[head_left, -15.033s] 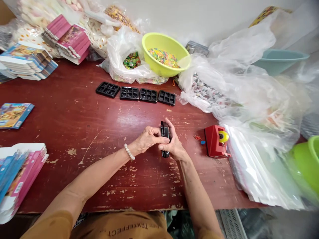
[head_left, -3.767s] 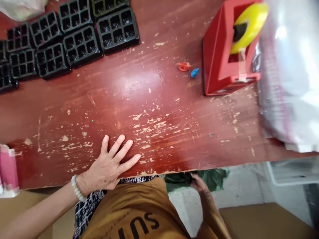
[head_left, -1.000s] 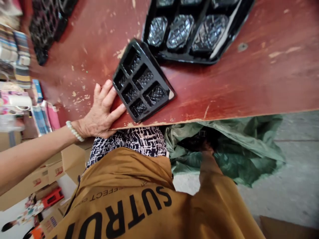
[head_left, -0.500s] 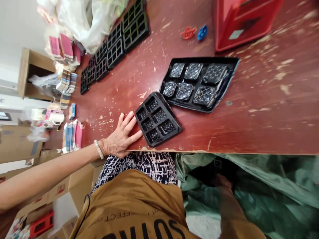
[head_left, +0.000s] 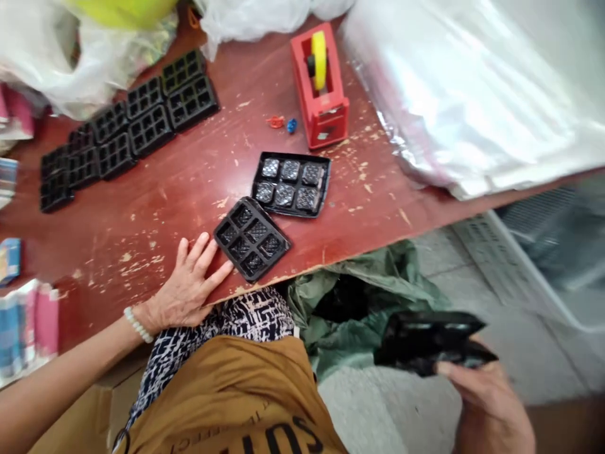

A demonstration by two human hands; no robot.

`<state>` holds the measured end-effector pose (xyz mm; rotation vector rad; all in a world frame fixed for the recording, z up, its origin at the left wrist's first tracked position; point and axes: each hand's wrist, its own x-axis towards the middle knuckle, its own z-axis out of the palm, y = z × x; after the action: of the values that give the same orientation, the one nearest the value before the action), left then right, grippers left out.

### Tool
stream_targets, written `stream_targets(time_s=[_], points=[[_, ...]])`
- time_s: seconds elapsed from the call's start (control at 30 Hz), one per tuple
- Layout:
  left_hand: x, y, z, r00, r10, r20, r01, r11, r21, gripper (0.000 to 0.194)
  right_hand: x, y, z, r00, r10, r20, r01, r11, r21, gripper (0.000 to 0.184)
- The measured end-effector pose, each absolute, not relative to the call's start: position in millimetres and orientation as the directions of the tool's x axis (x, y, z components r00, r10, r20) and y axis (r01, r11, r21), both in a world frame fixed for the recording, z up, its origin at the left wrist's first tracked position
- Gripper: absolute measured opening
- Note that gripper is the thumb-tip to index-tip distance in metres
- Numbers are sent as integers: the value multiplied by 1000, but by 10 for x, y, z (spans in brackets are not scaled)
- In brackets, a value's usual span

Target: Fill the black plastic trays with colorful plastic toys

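My left hand (head_left: pixel 185 285) lies flat with fingers spread on the red table, its fingertips beside a black six-cell plastic tray (head_left: pixel 256 231). That tray rests tilted against the edge of another black tray (head_left: pixel 293 195), which lies bottom up with its bumps raised. Off the table's front edge, my right hand (head_left: pixel 491 391) grips a black plastic tray (head_left: pixel 428 337), blurred by motion; whether it is one tray or several nested I cannot tell. Below it and to the left, a green plastic sack (head_left: pixel 340 340) gapes with something black inside.
A row of black trays (head_left: pixel 154 130) runs along the left back. Near the middle stand a red tape dispenser (head_left: pixel 328 123) and small red (head_left: pixel 275 122) and blue pieces (head_left: pixel 292 125). Clear plastic bags (head_left: pixel 472 94) cover the right. A white crate (head_left: pixel 524 271) sits beyond the edge.
My right hand has risen from inside the green sack with a black tray in it. My left hand stays by the tray. The view has swung right.
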<state>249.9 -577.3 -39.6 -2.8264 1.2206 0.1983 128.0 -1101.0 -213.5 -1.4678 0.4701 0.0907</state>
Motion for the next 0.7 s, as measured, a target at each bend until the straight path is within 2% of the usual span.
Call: stream_targets(time_s=[0.07, 0.13, 0.23, 0.37, 0.57, 0.7], points=[[2499, -5749, -420, 687, -715, -131, -721, -693, 6, 133, 1484, -10880, -1633, 910, -320, -263, -194, 232, -953, 39], [2501, -5734, -446, 690, -713, -124, -717, -697, 11, 138, 1860, -10616, -1282, 901, -381, -207, -84, 315, -945, 55], [2500, -5740, -466, 690, -716, -106, -718, -695, 17, 140, 2456, -10246, -989, 901, -419, -114, 21, 305, -952, 62], [2496, -5769, -447, 697, -709, -108, -713, -702, 2, 138, 2804, -10043, -851, 898, -440, -17, 119, 280, -953, 73], [2482, -5781, -426, 700, -709, -85, -711, -703, 17, 137, 2757, -9969, -902, 840, -539, -66, 171, 378, -910, 60], [2477, -5786, -430, 704, -707, -58, -707, -707, 38, 128, 2861, -9900, -960, 856, -516, -11, 198, 349, -916, 70]])
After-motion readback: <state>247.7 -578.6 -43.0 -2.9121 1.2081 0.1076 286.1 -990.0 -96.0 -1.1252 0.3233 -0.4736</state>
